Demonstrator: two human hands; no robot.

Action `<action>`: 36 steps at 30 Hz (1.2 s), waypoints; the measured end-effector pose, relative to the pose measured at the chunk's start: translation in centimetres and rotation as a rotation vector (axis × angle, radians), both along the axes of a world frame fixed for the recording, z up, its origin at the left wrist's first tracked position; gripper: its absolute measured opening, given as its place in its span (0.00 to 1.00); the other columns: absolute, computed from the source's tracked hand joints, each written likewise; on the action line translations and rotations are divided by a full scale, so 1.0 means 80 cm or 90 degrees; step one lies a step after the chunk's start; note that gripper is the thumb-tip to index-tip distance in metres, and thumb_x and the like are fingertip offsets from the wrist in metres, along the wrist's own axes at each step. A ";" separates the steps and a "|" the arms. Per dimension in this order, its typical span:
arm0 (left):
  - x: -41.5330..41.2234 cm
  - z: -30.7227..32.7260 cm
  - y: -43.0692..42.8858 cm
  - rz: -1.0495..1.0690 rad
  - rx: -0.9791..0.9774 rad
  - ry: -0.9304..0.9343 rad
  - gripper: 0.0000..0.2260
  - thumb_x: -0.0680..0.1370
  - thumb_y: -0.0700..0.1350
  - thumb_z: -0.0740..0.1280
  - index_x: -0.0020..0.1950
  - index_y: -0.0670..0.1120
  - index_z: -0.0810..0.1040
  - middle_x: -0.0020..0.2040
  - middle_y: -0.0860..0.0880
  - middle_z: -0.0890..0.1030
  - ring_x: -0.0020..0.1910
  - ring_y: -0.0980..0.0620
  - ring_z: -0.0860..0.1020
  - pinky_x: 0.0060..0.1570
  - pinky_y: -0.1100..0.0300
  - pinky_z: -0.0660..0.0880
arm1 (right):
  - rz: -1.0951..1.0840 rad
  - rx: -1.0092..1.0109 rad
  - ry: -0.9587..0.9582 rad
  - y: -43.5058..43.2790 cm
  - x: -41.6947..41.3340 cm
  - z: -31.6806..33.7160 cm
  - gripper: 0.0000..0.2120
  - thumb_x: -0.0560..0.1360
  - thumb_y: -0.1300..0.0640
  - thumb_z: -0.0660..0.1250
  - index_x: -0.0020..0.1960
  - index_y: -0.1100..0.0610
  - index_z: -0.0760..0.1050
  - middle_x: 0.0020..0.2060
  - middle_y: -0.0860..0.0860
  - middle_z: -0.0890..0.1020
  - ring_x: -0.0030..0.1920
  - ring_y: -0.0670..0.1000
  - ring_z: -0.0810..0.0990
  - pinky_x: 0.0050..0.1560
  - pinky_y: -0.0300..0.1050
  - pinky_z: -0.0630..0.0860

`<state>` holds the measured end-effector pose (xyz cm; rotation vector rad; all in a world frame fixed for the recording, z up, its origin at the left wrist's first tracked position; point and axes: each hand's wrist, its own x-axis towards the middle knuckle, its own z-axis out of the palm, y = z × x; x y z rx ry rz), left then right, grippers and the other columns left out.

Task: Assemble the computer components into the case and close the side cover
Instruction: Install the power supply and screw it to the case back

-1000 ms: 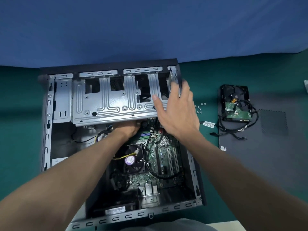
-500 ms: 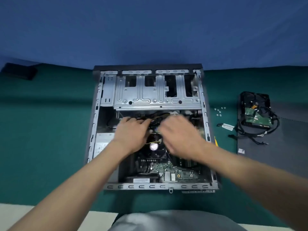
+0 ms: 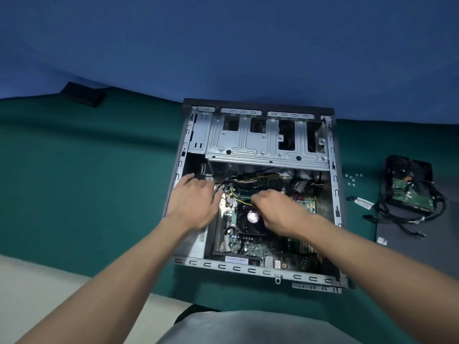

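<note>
We are pinching the yellow wires [image 3: 239, 201] in our right hand [image 3: 278, 212], our left hand [image 3: 192, 204] lying loose-fingered beside them. We should be keeping them off the fan [image 3: 252, 216].

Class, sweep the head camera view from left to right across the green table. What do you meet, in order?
Flat black object → open computer case, with the left hand then the right hand reaching inside it → loose screws → hard drive with its cables.
</note>
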<state>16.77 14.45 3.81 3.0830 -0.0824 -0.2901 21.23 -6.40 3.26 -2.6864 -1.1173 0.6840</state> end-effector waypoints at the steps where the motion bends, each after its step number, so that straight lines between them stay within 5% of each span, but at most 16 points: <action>1: -0.002 0.001 -0.001 0.000 0.001 -0.014 0.22 0.82 0.56 0.47 0.49 0.48 0.78 0.44 0.50 0.82 0.47 0.52 0.79 0.69 0.54 0.58 | -0.008 0.007 0.044 0.002 0.001 0.003 0.08 0.73 0.68 0.62 0.45 0.56 0.67 0.42 0.51 0.74 0.44 0.55 0.76 0.39 0.45 0.74; 3: -0.007 0.000 -0.005 0.012 0.004 -0.050 0.22 0.82 0.56 0.49 0.50 0.47 0.79 0.44 0.50 0.82 0.47 0.51 0.79 0.69 0.54 0.57 | -0.031 0.035 0.159 0.007 0.000 0.008 0.08 0.77 0.61 0.64 0.48 0.53 0.64 0.39 0.49 0.73 0.39 0.54 0.77 0.33 0.45 0.73; 6: -0.016 0.002 -0.011 0.010 -0.021 -0.122 0.13 0.80 0.51 0.60 0.51 0.43 0.79 0.47 0.48 0.80 0.48 0.47 0.77 0.64 0.52 0.62 | -0.035 0.069 0.300 0.021 -0.005 0.019 0.23 0.78 0.57 0.64 0.63 0.41 0.55 0.37 0.50 0.72 0.32 0.48 0.74 0.28 0.43 0.72; 9: -0.031 0.007 -0.020 -0.084 -0.007 -0.183 0.08 0.69 0.43 0.72 0.44 0.41 0.77 0.42 0.45 0.77 0.44 0.44 0.75 0.57 0.51 0.65 | 0.004 0.081 0.350 0.029 0.011 0.030 0.14 0.77 0.61 0.64 0.58 0.45 0.69 0.32 0.46 0.77 0.31 0.39 0.77 0.33 0.35 0.70; 11: -0.039 0.013 -0.022 -0.152 0.032 -0.131 0.07 0.66 0.42 0.73 0.41 0.43 0.79 0.41 0.47 0.79 0.47 0.45 0.76 0.62 0.50 0.62 | -0.014 0.058 0.464 0.029 0.026 0.038 0.09 0.79 0.61 0.63 0.55 0.49 0.76 0.35 0.47 0.83 0.36 0.40 0.83 0.36 0.32 0.74; 13: -0.044 0.021 -0.027 -0.197 0.119 0.019 0.05 0.70 0.45 0.70 0.44 0.46 0.82 0.45 0.50 0.81 0.60 0.46 0.74 0.71 0.46 0.47 | -0.024 0.048 0.558 0.028 0.038 0.043 0.09 0.78 0.63 0.64 0.56 0.54 0.77 0.38 0.48 0.85 0.42 0.45 0.85 0.44 0.34 0.78; 15: -0.040 0.022 -0.036 -0.256 0.219 0.171 0.10 0.77 0.46 0.62 0.53 0.50 0.81 0.52 0.51 0.82 0.70 0.46 0.66 0.69 0.43 0.27 | 0.003 0.039 0.528 0.029 0.047 0.044 0.08 0.77 0.64 0.66 0.55 0.56 0.79 0.35 0.42 0.85 0.42 0.44 0.85 0.50 0.41 0.79; 16: -0.036 0.021 -0.043 -0.291 0.268 0.225 0.12 0.79 0.48 0.59 0.57 0.51 0.80 0.55 0.51 0.81 0.71 0.46 0.64 0.67 0.43 0.25 | 0.018 0.032 0.482 0.032 0.052 0.043 0.07 0.76 0.62 0.67 0.53 0.56 0.80 0.35 0.41 0.84 0.40 0.42 0.84 0.51 0.42 0.78; 19: -0.020 0.019 -0.067 -0.309 0.344 0.351 0.16 0.82 0.50 0.56 0.67 0.52 0.74 0.63 0.50 0.78 0.72 0.46 0.64 0.73 0.44 0.38 | 0.039 0.046 0.347 0.038 0.062 0.037 0.04 0.73 0.56 0.73 0.47 0.50 0.82 0.36 0.43 0.84 0.37 0.39 0.80 0.42 0.38 0.74; 23: -0.013 0.012 -0.077 -0.270 0.334 0.359 0.20 0.82 0.48 0.55 0.74 0.49 0.65 0.64 0.50 0.77 0.71 0.46 0.66 0.72 0.48 0.47 | 0.014 0.090 0.289 0.042 0.066 0.022 0.04 0.71 0.54 0.75 0.45 0.49 0.83 0.37 0.43 0.81 0.37 0.39 0.75 0.36 0.35 0.67; 29: -0.016 0.022 -0.071 -0.248 0.284 0.391 0.16 0.79 0.42 0.58 0.66 0.49 0.72 0.55 0.50 0.80 0.69 0.48 0.68 0.73 0.51 0.42 | 0.022 0.114 0.275 0.051 0.058 0.005 0.05 0.70 0.55 0.75 0.40 0.47 0.80 0.32 0.40 0.78 0.33 0.39 0.74 0.34 0.36 0.66; 33: -0.018 0.024 -0.065 -0.248 0.235 0.401 0.15 0.77 0.41 0.57 0.61 0.52 0.75 0.55 0.50 0.80 0.69 0.49 0.66 0.73 0.50 0.38 | 0.078 0.086 0.258 0.061 0.045 -0.005 0.07 0.72 0.59 0.73 0.41 0.49 0.79 0.28 0.39 0.77 0.33 0.36 0.75 0.39 0.42 0.73; 36: -0.025 0.021 -0.066 -0.225 0.217 0.340 0.08 0.77 0.43 0.58 0.53 0.49 0.74 0.51 0.48 0.80 0.63 0.48 0.72 0.71 0.52 0.48 | 0.071 0.102 0.237 0.059 0.049 -0.008 0.07 0.73 0.60 0.71 0.41 0.48 0.78 0.28 0.40 0.78 0.34 0.38 0.76 0.44 0.45 0.76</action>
